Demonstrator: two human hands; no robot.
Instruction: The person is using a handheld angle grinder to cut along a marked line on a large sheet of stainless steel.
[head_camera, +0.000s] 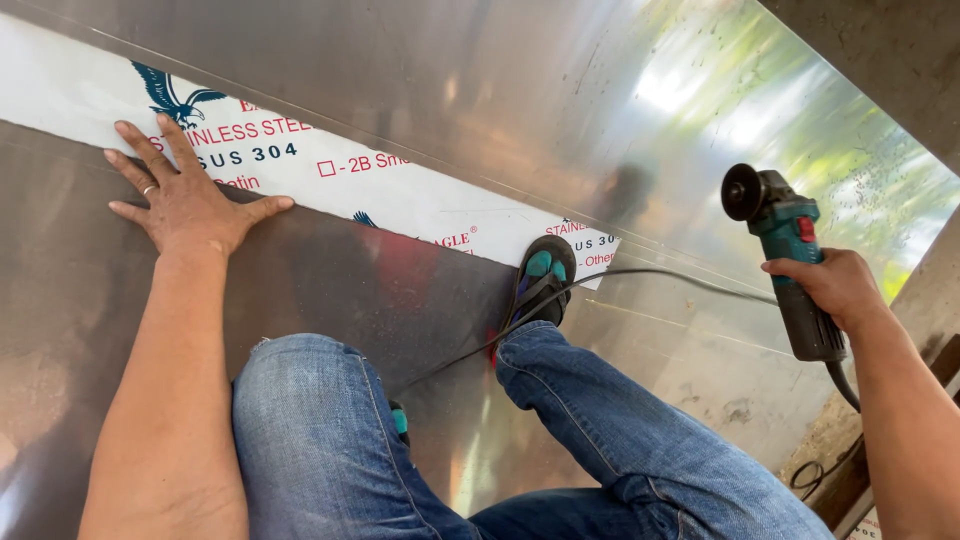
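A person crouches on a large shiny steel sheet (420, 80). The left hand (185, 200) presses flat, fingers spread wide, at the near edge of a white printed film strip (400, 195). The right hand (835, 285) grips a teal angle grinder (790, 255), held above the sheet near its right edge. Its cord (640, 275) runs past a sandalled foot (543, 280).

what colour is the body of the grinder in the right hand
Teal-green body with a dark grey handle, on the angle grinder; head view.
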